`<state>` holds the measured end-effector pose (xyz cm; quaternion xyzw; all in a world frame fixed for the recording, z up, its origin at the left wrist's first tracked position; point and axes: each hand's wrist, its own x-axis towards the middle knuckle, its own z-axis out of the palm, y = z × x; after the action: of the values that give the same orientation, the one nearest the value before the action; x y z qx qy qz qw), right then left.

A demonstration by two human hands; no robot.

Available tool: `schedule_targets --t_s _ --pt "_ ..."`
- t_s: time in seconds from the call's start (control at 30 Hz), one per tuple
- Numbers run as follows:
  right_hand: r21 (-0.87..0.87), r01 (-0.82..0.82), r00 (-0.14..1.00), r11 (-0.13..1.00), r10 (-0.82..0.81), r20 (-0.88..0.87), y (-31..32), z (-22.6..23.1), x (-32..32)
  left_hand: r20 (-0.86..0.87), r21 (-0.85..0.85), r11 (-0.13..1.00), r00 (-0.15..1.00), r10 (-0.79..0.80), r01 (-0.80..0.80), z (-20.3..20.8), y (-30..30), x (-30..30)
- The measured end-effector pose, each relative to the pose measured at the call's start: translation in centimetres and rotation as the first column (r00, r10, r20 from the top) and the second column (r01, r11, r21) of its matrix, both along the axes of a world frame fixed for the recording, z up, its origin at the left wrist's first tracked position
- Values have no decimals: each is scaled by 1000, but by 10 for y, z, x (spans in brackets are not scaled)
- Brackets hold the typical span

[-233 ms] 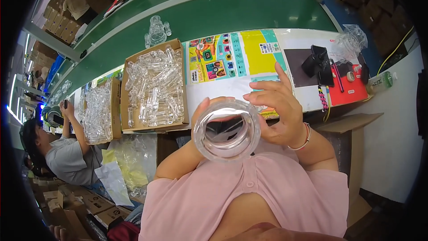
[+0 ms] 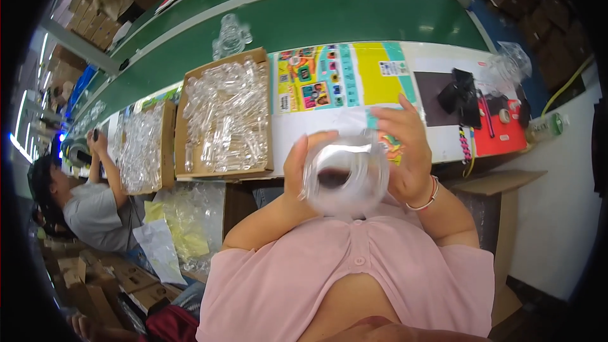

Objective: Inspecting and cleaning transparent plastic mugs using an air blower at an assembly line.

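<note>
A clear, round glass vessel [image 2: 348, 193] is held up close before my chest, smeared by motion. My left hand [image 2: 297, 168] grips its left side, with part of the fingers hidden behind it. Against the right side rests my right hand [image 2: 410, 155], its thumb near the glass and its upper fingers raised and loosely bent. Beyond the hands, to the left, a shallow cardboard box [image 2: 269, 145] holds many small clear glass tubes [image 2: 221, 114].
Another box of glass pieces [image 2: 142, 145] stands further left, near a co-worker in a grey shirt [image 2: 101, 221]. More clear glassware [image 2: 231, 38] is on the green table [image 2: 354, 19]. A phone on a stand [image 2: 465, 98], a pen [image 2: 486, 117] and a bottle [image 2: 546, 126] lie right.
The glass vessel has tipped and moved right; its round opening no longer faces me squarely. My left hand shows more along its side. The whole view has shifted slightly.
</note>
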<state>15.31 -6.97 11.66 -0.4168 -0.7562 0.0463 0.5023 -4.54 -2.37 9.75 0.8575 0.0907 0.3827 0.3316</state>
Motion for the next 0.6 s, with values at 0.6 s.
schedule_targets --t_s 0.6 --pt "-611 131 932 781 -306 -191 64 -107 -29 -173 177 794 775 607 -582 -19 37 -30"
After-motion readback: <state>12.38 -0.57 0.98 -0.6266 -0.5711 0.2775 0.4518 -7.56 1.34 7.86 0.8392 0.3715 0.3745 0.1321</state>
